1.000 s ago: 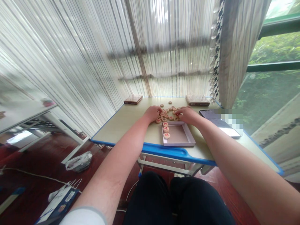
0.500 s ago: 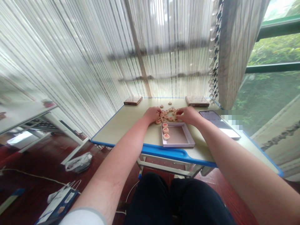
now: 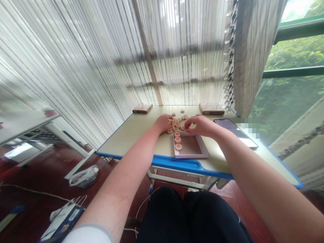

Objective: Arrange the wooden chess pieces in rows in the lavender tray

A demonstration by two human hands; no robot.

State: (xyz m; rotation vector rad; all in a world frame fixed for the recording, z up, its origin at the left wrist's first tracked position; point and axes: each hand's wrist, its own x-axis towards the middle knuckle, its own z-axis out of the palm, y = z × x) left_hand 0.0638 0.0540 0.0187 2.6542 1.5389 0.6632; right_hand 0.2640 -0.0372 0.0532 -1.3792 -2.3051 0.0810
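Note:
A loose cluster of round wooden Chinese chess pieces [image 3: 175, 125] with carved characters lies on the table between my two hands. My left hand [image 3: 163, 123] rests at the cluster's left edge, fingers curved and apart beside the pieces; its fingertips are partly hidden. On the other side, my right hand [image 3: 197, 125] pinches with thumb and forefinger at the cluster's right edge, seemingly on a chess piece mostly covered by the fingers. Just nearer to me sits a shallow open box [image 3: 205, 148], with three red-marked pieces [image 3: 178, 139] in a column along its left side.
A phone [image 3: 236, 133] lies on the right of the blue-edged table [image 3: 126, 141]. Two flat brown boxes, one left [image 3: 142, 108] and one right [image 3: 212, 109], stand at the back edge before the string curtain. A plastic bag [image 3: 84, 176] is on the floor.
My right hand has shifted left toward the pieces, and its thumb and forefinger have come together at the cluster's edge. My left hand stays at the left side. The view has moved slightly.

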